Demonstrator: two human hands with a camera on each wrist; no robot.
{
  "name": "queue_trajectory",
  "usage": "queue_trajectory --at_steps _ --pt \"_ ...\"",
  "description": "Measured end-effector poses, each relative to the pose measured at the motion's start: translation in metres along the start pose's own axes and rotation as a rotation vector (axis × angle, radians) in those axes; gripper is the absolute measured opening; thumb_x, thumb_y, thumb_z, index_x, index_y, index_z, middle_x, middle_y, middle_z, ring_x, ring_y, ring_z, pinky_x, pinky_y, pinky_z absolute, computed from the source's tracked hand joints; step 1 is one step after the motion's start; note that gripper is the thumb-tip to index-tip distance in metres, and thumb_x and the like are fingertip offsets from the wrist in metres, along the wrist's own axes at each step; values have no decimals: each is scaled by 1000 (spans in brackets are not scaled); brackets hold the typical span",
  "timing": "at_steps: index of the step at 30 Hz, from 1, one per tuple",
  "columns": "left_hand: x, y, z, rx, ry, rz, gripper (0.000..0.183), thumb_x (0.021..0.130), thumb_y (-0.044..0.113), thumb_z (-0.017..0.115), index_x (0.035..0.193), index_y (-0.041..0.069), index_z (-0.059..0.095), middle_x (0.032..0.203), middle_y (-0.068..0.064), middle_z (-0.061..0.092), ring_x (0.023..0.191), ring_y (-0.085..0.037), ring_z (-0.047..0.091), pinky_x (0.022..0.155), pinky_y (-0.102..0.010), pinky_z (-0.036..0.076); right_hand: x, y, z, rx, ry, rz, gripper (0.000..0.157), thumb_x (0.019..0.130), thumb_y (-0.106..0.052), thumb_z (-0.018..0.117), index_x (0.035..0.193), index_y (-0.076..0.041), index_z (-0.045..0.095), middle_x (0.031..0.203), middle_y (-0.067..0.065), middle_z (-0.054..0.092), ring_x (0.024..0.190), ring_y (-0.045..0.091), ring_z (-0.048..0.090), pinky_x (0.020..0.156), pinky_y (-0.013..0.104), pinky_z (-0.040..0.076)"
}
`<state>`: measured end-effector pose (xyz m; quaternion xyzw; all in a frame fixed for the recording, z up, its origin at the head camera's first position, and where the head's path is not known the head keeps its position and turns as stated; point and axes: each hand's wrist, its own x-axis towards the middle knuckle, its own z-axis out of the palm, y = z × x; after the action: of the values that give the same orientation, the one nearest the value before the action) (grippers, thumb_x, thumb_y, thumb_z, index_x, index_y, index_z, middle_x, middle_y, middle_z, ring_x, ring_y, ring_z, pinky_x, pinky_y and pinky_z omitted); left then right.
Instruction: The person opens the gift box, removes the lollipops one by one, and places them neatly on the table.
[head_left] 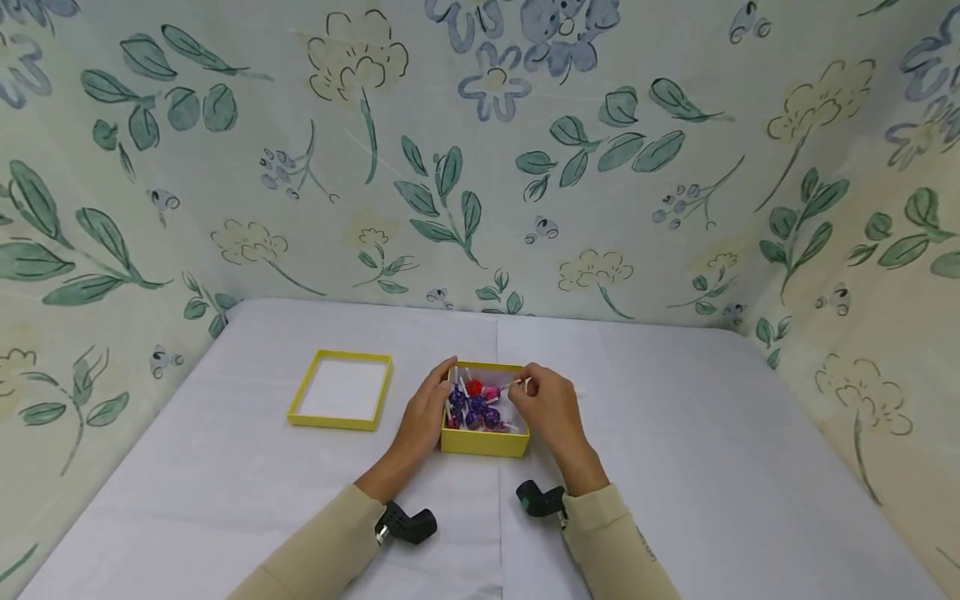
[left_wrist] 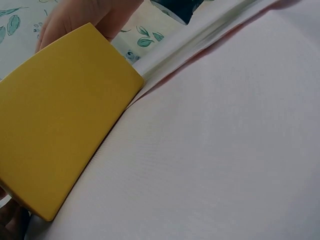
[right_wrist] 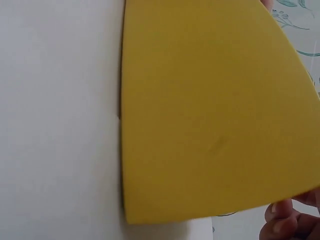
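Yellow box (head_left: 483, 442) near desk (head_left: 675, 467) front-centre; left hand (head_left: 426, 412) braces its left wall, right hand (head_left: 546, 408) pinches a lollipop stick (head_left: 512, 385): best lowered slowly, box steadied.

Open yellow box (head_left: 483, 442) on white table, upright, holding purple and red lollipops (head_left: 477, 406) with white sticks
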<state>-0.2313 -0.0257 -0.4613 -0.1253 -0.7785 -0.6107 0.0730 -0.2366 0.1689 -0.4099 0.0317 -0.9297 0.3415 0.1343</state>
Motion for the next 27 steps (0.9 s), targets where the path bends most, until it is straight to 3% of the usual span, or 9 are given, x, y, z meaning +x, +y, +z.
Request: queue_trajectory --at_steps 7,15,22,27 --pt "0 3 1 18 -2 -15 45 106 27 27 151 19 33 155 0 31 143 -19 26 118 -43 19 0 0 -4 -51 -4 -49 8 89 -16 64 92 -12 70 66 2 48 64 18 45 53 28 37" --pt "-1 2 0 25 -6 -2 46 106 31 27 150 23 34 155 2 32 143 -18 27 117 -42 20 2 0 -10 21 29 -17 12 91 -19 62 97 -14 71 67 3 49 65 19 46 52 28 39" --pt "0 0 -3 33 11 -13 46 105 31 28 150 23 35 154 3 33 142 -18 27 117 -42 21 6 2 -19 99 48 -50 12 91 -23 64 94 -14 72 67 3 52 65 19 47 53 27 39" --pt "1 0 -2 33 -5 -9 46 106 32 28 150 23 34 154 4 32 143 -16 26 117 -41 20 8 7 -30 164 41 -11 12 92 -24 65 93 -15 72 70 4 57 64 21 52 53 28 43"
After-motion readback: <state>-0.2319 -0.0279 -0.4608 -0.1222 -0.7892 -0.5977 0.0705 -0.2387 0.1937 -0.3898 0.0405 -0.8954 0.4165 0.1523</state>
